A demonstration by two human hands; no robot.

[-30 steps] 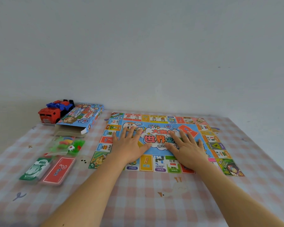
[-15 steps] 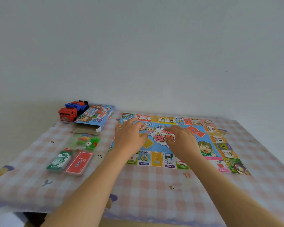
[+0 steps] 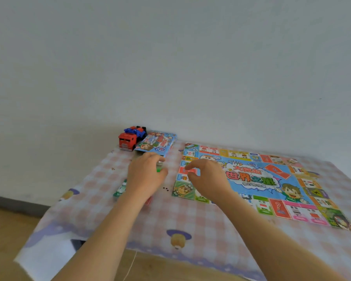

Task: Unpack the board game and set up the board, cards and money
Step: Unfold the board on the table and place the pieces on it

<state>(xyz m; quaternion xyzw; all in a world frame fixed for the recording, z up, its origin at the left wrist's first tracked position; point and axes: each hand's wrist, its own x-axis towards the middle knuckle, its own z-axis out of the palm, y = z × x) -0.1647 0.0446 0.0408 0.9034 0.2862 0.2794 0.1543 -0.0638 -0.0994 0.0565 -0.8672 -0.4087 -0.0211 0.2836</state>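
A game board (image 3: 292, 175) lies flat on the right of a pink-checked tablecloth (image 3: 180, 216), with bare cloth between its near edge and the table's front. The right hand (image 3: 208, 179) hovers over the board's left edge, fingers loosely bent and empty. The left hand (image 3: 145, 177) curls over green pieces (image 3: 159, 170); any grip is hidden. The game box (image 3: 157, 144) and a toy truck (image 3: 130, 139) sit by the white wall (image 3: 170, 57).

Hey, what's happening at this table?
A person is setting up a board game. The board lies unfolded on the checked tablecloth. The left hand curls its fingers round a small bag of pieces in front of the game box, which sits beside a toy truck. The right hand hovers, loosely curled and empty, over the board's left edge.
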